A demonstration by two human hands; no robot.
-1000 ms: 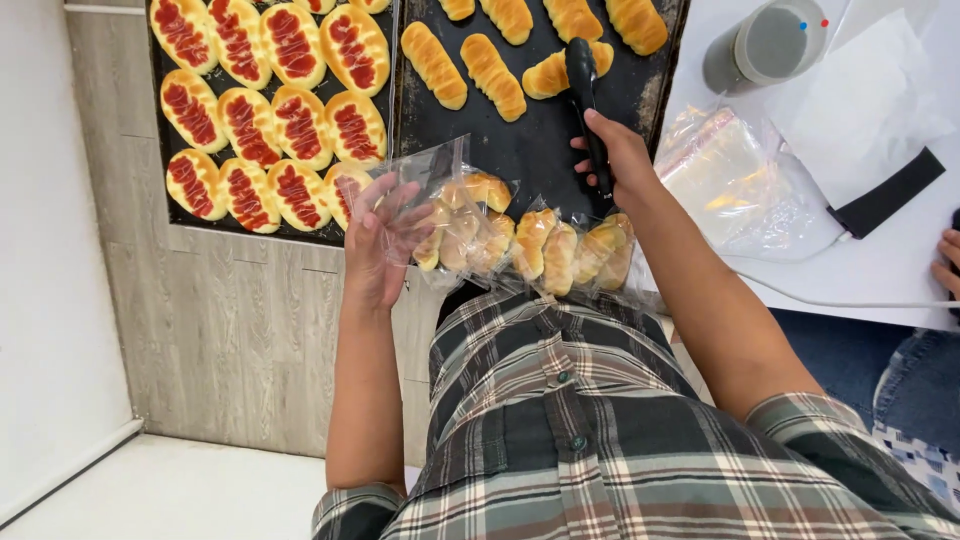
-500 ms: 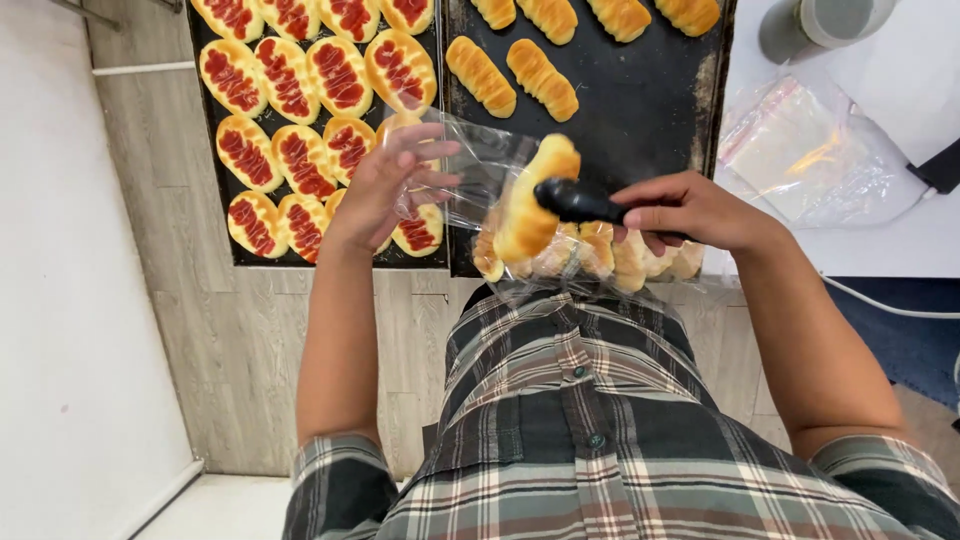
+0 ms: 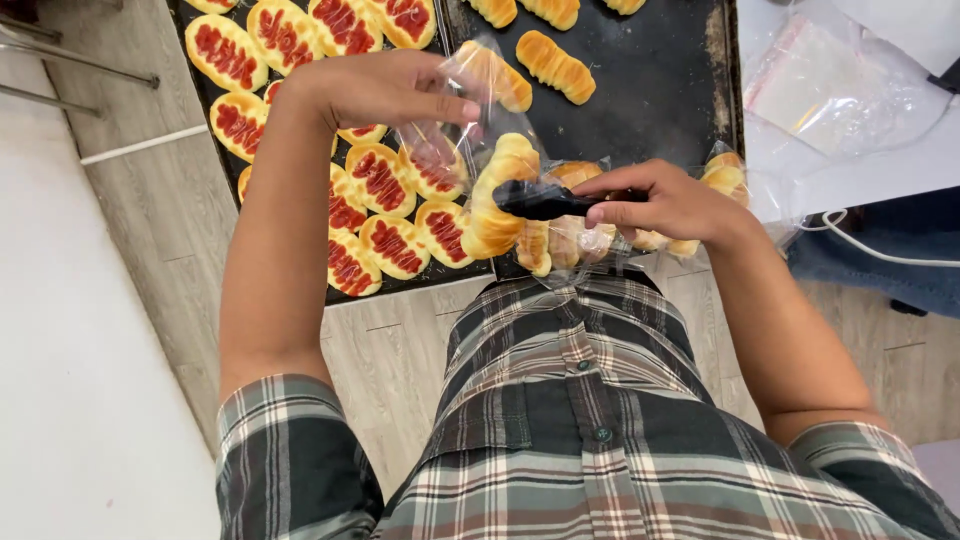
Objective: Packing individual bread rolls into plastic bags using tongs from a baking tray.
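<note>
Over dark tray (image 3: 660,90): clear bag (image 3: 450,130), seemingly empty; tongs (image 3: 550,203) grip roll (image 3: 497,195)

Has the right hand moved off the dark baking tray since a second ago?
Yes. The right hand has come back from the middle of the dark tray to its near edge, now holding black tongs gripping a ridged roll.

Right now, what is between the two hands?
In the head view, a twisted golden bun gripped in black tongs sits between the left hand, which holds a clear plastic bag, and the right hand.
</note>
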